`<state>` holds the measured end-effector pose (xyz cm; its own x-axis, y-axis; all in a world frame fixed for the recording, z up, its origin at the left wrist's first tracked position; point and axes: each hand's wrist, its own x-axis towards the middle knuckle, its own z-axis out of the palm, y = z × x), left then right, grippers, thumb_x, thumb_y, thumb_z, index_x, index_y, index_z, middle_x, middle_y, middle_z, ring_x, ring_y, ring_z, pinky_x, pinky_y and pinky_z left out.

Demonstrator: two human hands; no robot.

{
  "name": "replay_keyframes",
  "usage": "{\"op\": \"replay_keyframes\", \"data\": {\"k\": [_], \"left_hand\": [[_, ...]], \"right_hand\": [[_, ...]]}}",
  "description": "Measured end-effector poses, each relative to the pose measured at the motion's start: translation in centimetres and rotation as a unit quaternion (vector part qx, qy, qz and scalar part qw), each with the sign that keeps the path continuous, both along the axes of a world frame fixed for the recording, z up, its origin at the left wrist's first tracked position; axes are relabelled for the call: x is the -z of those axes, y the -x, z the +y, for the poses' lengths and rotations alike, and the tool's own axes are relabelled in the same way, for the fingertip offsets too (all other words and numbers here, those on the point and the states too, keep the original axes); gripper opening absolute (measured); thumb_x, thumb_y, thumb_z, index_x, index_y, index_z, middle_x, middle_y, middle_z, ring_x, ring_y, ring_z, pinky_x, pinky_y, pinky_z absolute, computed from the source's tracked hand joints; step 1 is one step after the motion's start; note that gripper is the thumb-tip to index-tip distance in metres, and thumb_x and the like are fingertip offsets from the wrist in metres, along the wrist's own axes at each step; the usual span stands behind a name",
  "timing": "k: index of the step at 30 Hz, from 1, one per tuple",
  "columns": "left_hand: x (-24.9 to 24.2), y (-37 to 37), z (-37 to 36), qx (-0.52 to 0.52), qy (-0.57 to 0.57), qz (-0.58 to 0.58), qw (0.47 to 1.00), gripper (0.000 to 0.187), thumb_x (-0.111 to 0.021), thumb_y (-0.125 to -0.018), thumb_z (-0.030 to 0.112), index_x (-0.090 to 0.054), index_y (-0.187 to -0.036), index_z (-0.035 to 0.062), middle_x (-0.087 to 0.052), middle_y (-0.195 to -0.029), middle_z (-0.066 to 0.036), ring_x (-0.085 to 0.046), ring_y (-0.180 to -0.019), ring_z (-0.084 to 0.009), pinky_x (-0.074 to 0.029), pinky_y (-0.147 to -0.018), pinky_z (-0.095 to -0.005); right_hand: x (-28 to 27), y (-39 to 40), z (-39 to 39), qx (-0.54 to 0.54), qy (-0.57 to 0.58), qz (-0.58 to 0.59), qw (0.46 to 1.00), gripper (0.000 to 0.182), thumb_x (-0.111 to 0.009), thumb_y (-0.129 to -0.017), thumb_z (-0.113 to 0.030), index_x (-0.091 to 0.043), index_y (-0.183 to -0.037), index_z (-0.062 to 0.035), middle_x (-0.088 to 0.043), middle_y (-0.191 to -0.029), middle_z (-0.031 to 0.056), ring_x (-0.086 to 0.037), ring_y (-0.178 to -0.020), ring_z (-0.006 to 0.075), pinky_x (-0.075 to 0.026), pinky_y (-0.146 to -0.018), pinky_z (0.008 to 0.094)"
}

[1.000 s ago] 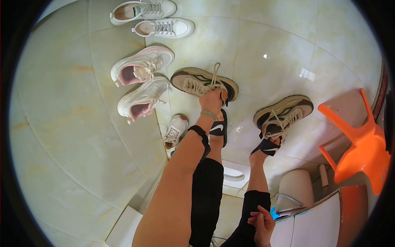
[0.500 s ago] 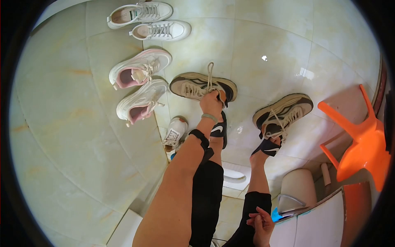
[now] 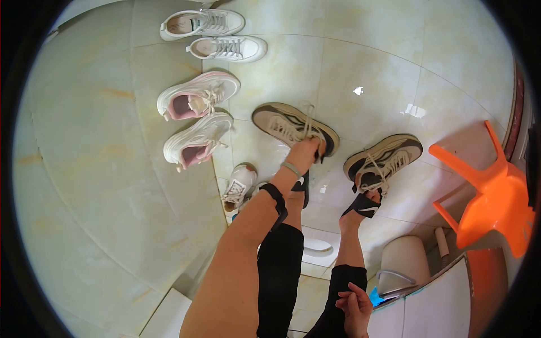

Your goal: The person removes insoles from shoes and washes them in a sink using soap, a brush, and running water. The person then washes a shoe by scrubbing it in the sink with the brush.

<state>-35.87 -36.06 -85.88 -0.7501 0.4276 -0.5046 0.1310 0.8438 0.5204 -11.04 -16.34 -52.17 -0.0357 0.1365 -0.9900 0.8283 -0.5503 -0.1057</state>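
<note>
My left hand (image 3: 304, 155) grips a beige and black sneaker (image 3: 282, 123) at its heel end, with fingers closed around the collar. The sneaker's pale lace (image 3: 309, 119) stands up in a loop. To the right, a matching sneaker (image 3: 389, 160) rests on the floor in front of my right foot, which wears a black slide sandal (image 3: 363, 205). My right hand (image 3: 355, 310) is near my knee, fingers loosely bent and apart, holding nothing.
White lace-up shoes (image 3: 228, 49) and white-pink sneakers (image 3: 197, 143) line the left side. A smaller white shoe (image 3: 239, 183) lies near my left forearm. An orange plastic stool (image 3: 490, 197) is tipped over at right, near a beige bin (image 3: 404, 262) and a white cabinet (image 3: 428, 307).
My left hand has moved right with the sneaker, closer to the matching one, and the sneaker has turned slightly. The view has shifted a little. My right hand keeps its pose.
</note>
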Motion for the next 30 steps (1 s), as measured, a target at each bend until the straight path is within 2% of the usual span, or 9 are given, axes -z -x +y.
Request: {"op": "replay_keyframes", "data": {"k": [2,6,11,13,19,23,25,29,30], "left_hand": [[-0.9,-0.4,1.0,0.024,-0.111,-0.079,0.99,0.011,-0.059,-0.069,0.003,-0.056,-0.08,0.0008,-0.059,-0.075,-0.022,-0.058,-0.074,-0.0418,-0.048,-0.067,-0.0474],[-2.2,-2.6,2.0,0.046,-0.035,-0.121,0.991,0.01,-0.06,-0.072,0.009,-0.059,-0.077,0.0015,-0.062,-0.074,-0.019,-0.059,-0.072,-0.0387,-0.049,-0.068,-0.0454],[-2.0,-5.1,2.6,-0.101,-0.05,-0.085,0.99,0.013,-0.067,-0.068,0.01,-0.06,-0.077,0.0036,-0.063,-0.072,-0.015,-0.06,-0.07,-0.0341,-0.048,-0.065,-0.0422],[-2.1,-5.8,3.3,-0.163,-0.071,-0.016,0.984,0.015,-0.066,-0.066,0.005,-0.055,-0.076,0.0036,-0.06,-0.075,-0.016,-0.06,-0.071,-0.0352,-0.047,-0.065,-0.0433],[-4.5,-4.4,3.6,-0.075,0.016,0.018,0.997,0.027,-0.064,-0.067,0.005,-0.047,-0.088,0.0065,-0.06,-0.079,-0.014,-0.06,-0.074,-0.0336,-0.046,-0.066,-0.043],[-5.4,-3.7,3.5,-0.106,0.032,-0.001,0.994,0.028,-0.063,-0.067,0.006,-0.047,-0.091,0.0058,-0.06,-0.079,-0.015,-0.06,-0.075,-0.0341,-0.046,-0.068,-0.0433],[-5.7,-4.4,3.2,-0.206,0.074,0.025,0.975,0.031,-0.062,-0.067,0.007,-0.048,-0.094,0.0059,-0.061,-0.081,-0.015,-0.061,-0.076,-0.0341,-0.046,-0.069,-0.0439],[-5.5,-5.1,2.6,-0.257,0.111,0.015,0.96,0.037,-0.063,-0.066,0.009,-0.047,-0.099,0.0055,-0.062,-0.08,-0.015,-0.061,-0.076,-0.0326,-0.047,-0.069,-0.0418],[-5.9,-4.8,2.6,-0.316,0.082,-0.019,0.945,0.036,-0.064,-0.066,0.011,-0.049,-0.098,0.0045,-0.062,-0.079,-0.014,-0.062,-0.074,-0.0307,-0.047,-0.069,-0.0403]], "right_hand": [[0.1,-1.1,-0.3,0.015,0.013,-0.006,1.0,0.026,-0.047,-0.096,-0.01,-0.055,-0.118,-0.0009,-0.065,-0.09,0.0119,-0.062,-0.067,0.0136,-0.054,-0.064,0.0276],[0.0,-1.7,-1.0,0.009,0.012,-0.014,1.0,0.026,-0.047,-0.096,-0.01,-0.055,-0.119,-0.0011,-0.065,-0.09,0.0114,-0.062,-0.067,0.0133,-0.054,-0.064,0.0274],[0.1,-2.4,-1.3,0.024,0.023,-0.001,0.999,0.026,-0.048,-0.095,-0.01,-0.055,-0.119,-0.0015,-0.065,-0.09,0.011,-0.062,-0.068,0.0127,-0.054,-0.065,0.0272],[0.1,-2.0,-1.6,0.026,0.024,-0.001,0.999,0.026,-0.048,-0.095,-0.01,-0.055,-0.119,-0.0014,-0.065,-0.09,0.0108,-0.062,-0.068,0.0127,-0.054,-0.065,0.0272],[-0.1,-2.1,-1.5,0.029,0.024,0.001,0.999,0.026,-0.048,-0.096,-0.011,-0.055,-0.119,-0.0012,-0.065,-0.09,0.0105,-0.061,-0.068,0.0124,-0.054,-0.065,0.0264],[0.0,-2.0,-1.4,0.034,0.025,0.006,0.999,0.026,-0.049,-0.096,-0.011,-0.055,-0.119,-0.0011,-0.065,-0.09,0.0105,-0.061,-0.068,0.0124,-0.053,-0.064,0.0259],[-0.1,-1.9,-1.2,0.032,0.026,0.01,0.999,0.026,-0.049,-0.096,-0.011,-0.055,-0.119,-0.0011,-0.065,-0.09,0.0105,-0.061,-0.068,0.0125,-0.053,-0.064,0.0259],[0.0,-2.1,-1.1,0.04,0.028,0.002,0.999,0.026,-0.049,-0.095,-0.012,-0.055,-0.119,-0.0011,-0.065,-0.09,0.0103,-0.062,-0.068,0.0128,-0.053,-0.064,0.0258],[0.0,-2.1,-1.2,0.041,0.029,0.002,0.999,0.026,-0.049,-0.095,-0.012,-0.055,-0.119,-0.0011,-0.065,-0.09,0.0103,-0.062,-0.068,0.0128,-0.053,-0.064,0.0258]]}}
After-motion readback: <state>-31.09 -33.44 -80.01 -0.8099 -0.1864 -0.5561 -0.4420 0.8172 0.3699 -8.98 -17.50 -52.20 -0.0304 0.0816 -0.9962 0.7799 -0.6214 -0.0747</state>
